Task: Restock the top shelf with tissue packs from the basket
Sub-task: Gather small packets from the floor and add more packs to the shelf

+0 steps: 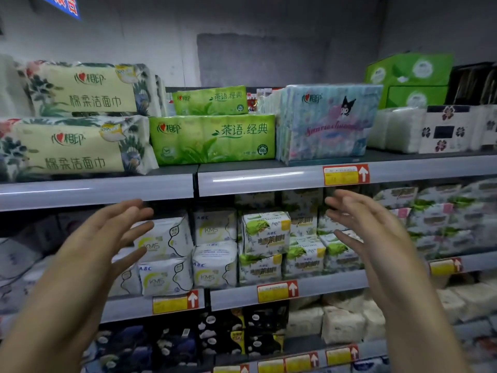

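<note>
The top shelf (258,179) carries tissue packs. A green pack (212,138) stands at its front edge, with a smaller green pack (211,100) behind it. Two cream floral packs (72,146) are stacked to the left. A pale blue cartoon pack (325,122) stands to the right. My left hand (107,238) and my right hand (368,224) are both held up below the shelf edge, palms facing each other, fingers straight, holding nothing. No basket is in view.
White packs (395,130) and a green box (408,76) fill the top shelf's right end. The second shelf (282,292) holds several white and green packets. Lower shelves hold dark packets and beige packs. Price tags with arrows line the shelf edges.
</note>
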